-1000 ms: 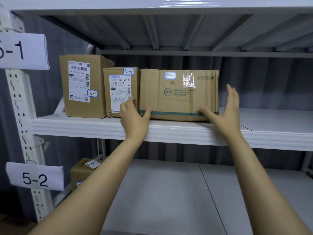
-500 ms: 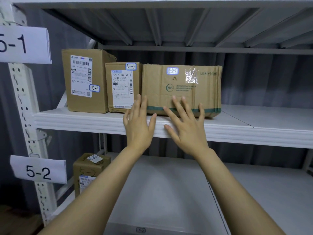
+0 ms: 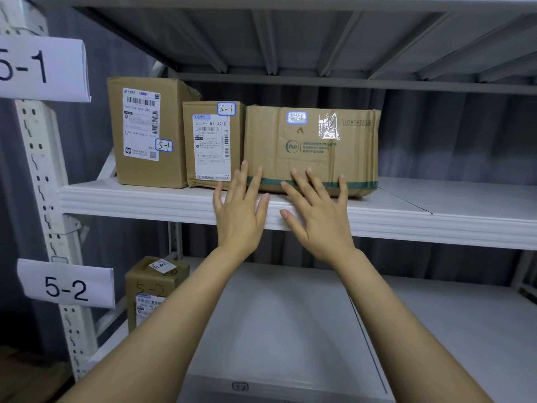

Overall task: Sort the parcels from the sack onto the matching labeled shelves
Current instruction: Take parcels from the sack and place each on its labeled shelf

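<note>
We've got both hands flat, fingers spread, holding nothing: left hand point(image 3: 239, 212) & right hand point(image 3: 318, 215) w/ fingertips against the wide parcel point(image 3: 312, 149), on the 5-1 shelf point(image 3: 139, 199) touching the middle parcel point(image 3: 213, 144).

On the upper shelf point(image 3: 436, 216) I see three parcels side by side: tall parcel point(image 3: 145, 132) leftmost, middle parcel point(image 3: 213, 144) touching the wide parcel point(image 3: 312, 149) on its right. A lone parcel point(image 3: 154, 289) sits on the lower shelf point(image 3: 290, 315), far left.

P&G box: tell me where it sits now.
Head view: the P&G box stands on the 5-1 shelf, right of the middle parcel and against it, left hand and right hand at its lower front.
</note>
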